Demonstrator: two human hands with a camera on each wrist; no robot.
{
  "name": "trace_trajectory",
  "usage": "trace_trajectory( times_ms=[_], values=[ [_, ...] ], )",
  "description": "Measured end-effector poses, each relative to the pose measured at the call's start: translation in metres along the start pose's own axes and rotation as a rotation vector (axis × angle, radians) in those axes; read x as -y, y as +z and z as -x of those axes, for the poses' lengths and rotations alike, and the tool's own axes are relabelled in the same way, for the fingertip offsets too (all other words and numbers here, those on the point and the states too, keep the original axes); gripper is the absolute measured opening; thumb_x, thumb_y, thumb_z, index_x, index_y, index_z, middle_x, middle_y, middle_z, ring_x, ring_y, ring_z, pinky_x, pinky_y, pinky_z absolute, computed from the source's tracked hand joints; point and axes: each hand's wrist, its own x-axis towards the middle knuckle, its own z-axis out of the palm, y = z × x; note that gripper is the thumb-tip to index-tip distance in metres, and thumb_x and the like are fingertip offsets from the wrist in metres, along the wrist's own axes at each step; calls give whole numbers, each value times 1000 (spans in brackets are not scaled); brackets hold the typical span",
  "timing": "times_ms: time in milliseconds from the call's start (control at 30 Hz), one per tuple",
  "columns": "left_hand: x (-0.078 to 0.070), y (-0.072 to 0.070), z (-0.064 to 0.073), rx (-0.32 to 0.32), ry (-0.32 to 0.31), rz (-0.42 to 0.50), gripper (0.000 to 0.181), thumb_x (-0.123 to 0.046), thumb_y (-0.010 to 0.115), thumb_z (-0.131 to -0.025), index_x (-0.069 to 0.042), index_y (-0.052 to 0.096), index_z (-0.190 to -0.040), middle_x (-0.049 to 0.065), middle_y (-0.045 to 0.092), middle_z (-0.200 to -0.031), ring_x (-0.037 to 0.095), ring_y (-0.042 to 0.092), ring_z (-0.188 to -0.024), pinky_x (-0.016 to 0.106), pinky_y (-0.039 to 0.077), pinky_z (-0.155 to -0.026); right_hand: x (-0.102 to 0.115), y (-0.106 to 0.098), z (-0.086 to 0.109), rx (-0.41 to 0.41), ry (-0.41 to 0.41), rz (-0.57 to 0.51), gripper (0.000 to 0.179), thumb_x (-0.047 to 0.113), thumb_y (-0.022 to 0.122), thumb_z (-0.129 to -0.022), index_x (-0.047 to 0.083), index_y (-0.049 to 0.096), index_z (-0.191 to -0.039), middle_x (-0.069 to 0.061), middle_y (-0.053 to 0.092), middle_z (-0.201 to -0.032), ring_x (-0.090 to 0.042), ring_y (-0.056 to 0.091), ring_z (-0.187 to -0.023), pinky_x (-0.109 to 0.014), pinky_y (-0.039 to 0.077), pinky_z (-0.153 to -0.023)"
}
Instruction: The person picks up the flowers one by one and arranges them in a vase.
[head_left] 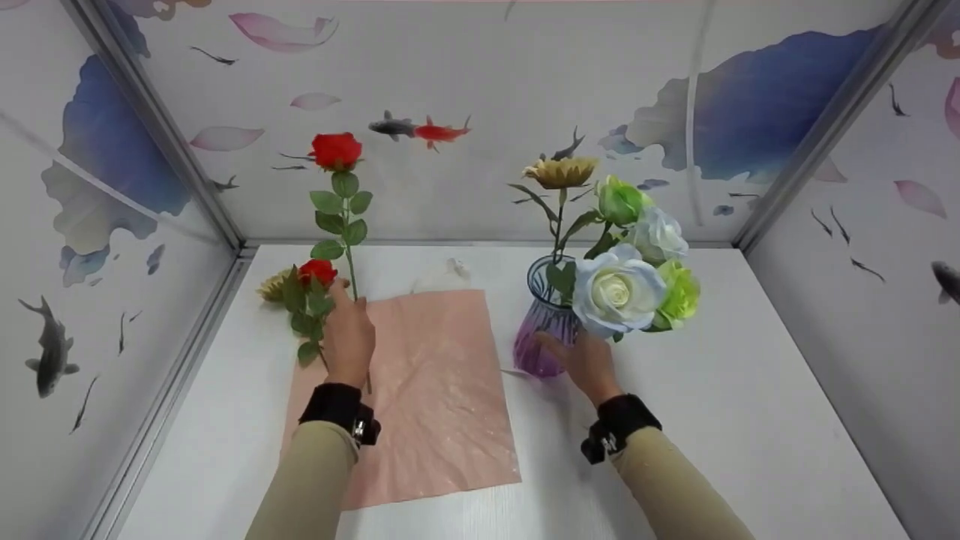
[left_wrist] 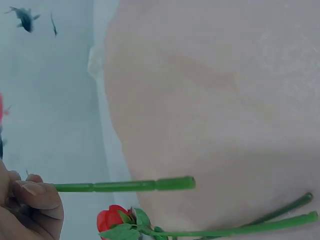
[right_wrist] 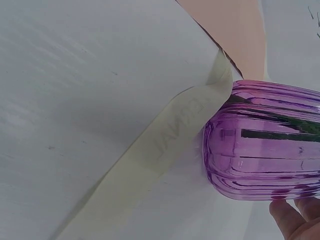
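Note:
My left hand [head_left: 350, 337] pinches the stem of an upright red rose [head_left: 337, 152] over a pink wrapping sheet [head_left: 435, 390]. In the left wrist view, the cut end of that green stem [left_wrist: 125, 186] juts past the thumb and fingertips. Beside this hand, a second red rose [head_left: 318, 271] and a yellowish flower [head_left: 274, 287] lie with their stems on the sheet. On the right stands a blue-to-purple ribbed glass vase [head_left: 536, 346]. My right hand [head_left: 589, 364] is at the vase's lower side, fingertips against the glass, partly hidden by blooms.
The vase holds a golden flower [head_left: 561, 173], white-blue roses [head_left: 619, 291] and green blooms [head_left: 679, 292]. A cream ribbon [right_wrist: 150, 145] with lettering runs along the white table [head_left: 750, 420] by the vase base. Patterned walls [head_left: 487, 67] enclose the table at the back and sides.

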Motion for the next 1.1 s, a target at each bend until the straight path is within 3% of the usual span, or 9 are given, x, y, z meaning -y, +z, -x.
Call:
trace_trajectory(
  times_ms=[133,233,400,667,900,1100],
  values=[
    [-17,-3,-1,-7,-1,73,34,-21,44,-111,-4,39,-140,17,63,-83,27,59,-66,36,45,-56,0,0,0,6,2,-1,88,30,84,-86,20,31,-156,-6,50,-153,-24,46,-143,-49,31,-120],
    [-30,-6,0,3,4,204,27,-20,41,-111,-5,41,-133,16,63,-88,28,60,-60,34,50,-53,0,0,-1,2,-1,0,88,28,84,-87,19,31,-156,-6,50,-153,-24,46,-143,-49,31,-120],
    [-51,-11,4,24,73,492,21,-22,38,-113,-6,43,-124,11,62,-85,30,62,-51,32,56,-53,0,0,-1,9,13,-14,87,27,84,-87,18,31,-155,-8,51,-151,-26,48,-141,-49,33,-119],
    [-81,-18,12,74,200,793,23,-27,40,-112,-5,46,-117,22,66,-97,36,70,-68,38,62,-71,1,-2,1,44,33,-3,83,32,83,-87,14,34,-153,-12,53,-148,-28,50,-138,-49,36,-118],
    [-101,-21,19,125,236,916,22,-24,40,-112,-4,44,-121,26,66,-106,44,70,-82,47,60,-81,0,-1,0,42,37,12,86,33,83,-88,17,32,-155,-10,51,-150,-27,49,-140,-48,35,-118],
    [-110,-18,23,148,303,943,22,-20,41,-112,-2,44,-125,25,69,-110,46,67,-92,48,58,-88,-1,0,0,37,28,5,85,32,83,-88,16,32,-155,-11,51,-150,-28,48,-140,-49,35,-118]
  ],
)
